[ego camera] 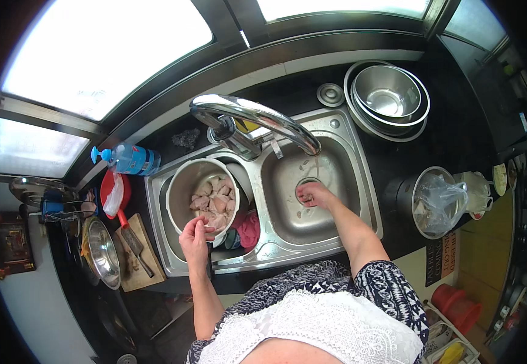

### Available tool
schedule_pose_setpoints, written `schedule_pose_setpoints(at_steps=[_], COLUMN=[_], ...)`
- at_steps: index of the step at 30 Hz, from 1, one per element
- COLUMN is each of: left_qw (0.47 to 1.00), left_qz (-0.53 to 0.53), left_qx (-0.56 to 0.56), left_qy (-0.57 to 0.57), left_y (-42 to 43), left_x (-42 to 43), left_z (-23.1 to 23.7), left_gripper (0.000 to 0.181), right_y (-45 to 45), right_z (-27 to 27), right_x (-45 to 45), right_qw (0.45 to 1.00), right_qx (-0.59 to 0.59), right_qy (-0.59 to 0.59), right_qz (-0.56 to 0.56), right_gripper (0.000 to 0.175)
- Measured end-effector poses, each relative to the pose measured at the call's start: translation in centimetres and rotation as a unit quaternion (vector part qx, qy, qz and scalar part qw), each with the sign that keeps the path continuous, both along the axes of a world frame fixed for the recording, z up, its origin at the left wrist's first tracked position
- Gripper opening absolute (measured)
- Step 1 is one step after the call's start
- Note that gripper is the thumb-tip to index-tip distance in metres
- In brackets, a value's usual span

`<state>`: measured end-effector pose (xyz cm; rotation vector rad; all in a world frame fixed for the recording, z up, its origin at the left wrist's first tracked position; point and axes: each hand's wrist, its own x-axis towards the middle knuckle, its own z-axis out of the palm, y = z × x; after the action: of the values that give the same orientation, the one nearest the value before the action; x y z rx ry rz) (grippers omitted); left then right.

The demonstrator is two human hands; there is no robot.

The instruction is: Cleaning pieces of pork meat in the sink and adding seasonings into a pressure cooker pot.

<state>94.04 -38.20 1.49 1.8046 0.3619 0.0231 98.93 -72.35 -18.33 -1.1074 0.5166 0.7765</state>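
Note:
My right hand (314, 194) reaches into the right basin (291, 218) of a stainless steel double sink, fingers curled at the drain hole (301, 186). Whether it grips anything there is hidden. Above it arches a chrome faucet (263, 113), with a thin stream of water seeming to fall from its spout. My left hand (195, 239) hovers at the near rim of a deep pot (181, 182), its fingers bent and slightly apart, with nothing visible between them. Raw meat pieces (215, 198) fill the pot's bottom. A few small scraps lie in the right basin.
Beneath the pot, the left basin holds a pink cloth (248, 230). Left of the sink are a soap pump bottle (131, 159), a red ladle (115, 191) and a cleaver (136, 250) on a cutting board (147, 268). Nested steel bowls (388, 93) and a bag-lined pot (434, 204) stand right.

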Motion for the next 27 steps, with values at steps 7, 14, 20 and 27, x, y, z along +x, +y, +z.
schedule_pose_setpoints(at_steps=[7,14,20,27], left_qw=[0.999,0.966,0.919,0.914], left_qz=[0.026,0.14,-0.002,-0.037], left_qx=[-0.005,0.215,0.312,0.3], left_qy=[-0.021,0.015,0.239,0.269], left_y=[0.6,5.9,10.4,6.5], left_x=[0.0,-3.5,-8.9,-8.9], left_z=[-0.3,-1.6,-5.2,-2.8], left_gripper=[0.024,0.024,0.043,0.054], right_y=[4.3,5.4,5.8,14.6], right_z=[-2.6,5.9,7.9,21.0], right_x=[-3.6,-2.2,-0.8,-0.8], right_qw=[0.766,0.697,0.703,0.762], right_qx=[-0.437,-0.425,-0.548,-0.292], right_qy=[-0.359,-0.201,-0.332,-0.578], right_qz=[0.304,0.542,0.307,-0.024], right_gripper=[0.028,0.024,0.018,0.013])
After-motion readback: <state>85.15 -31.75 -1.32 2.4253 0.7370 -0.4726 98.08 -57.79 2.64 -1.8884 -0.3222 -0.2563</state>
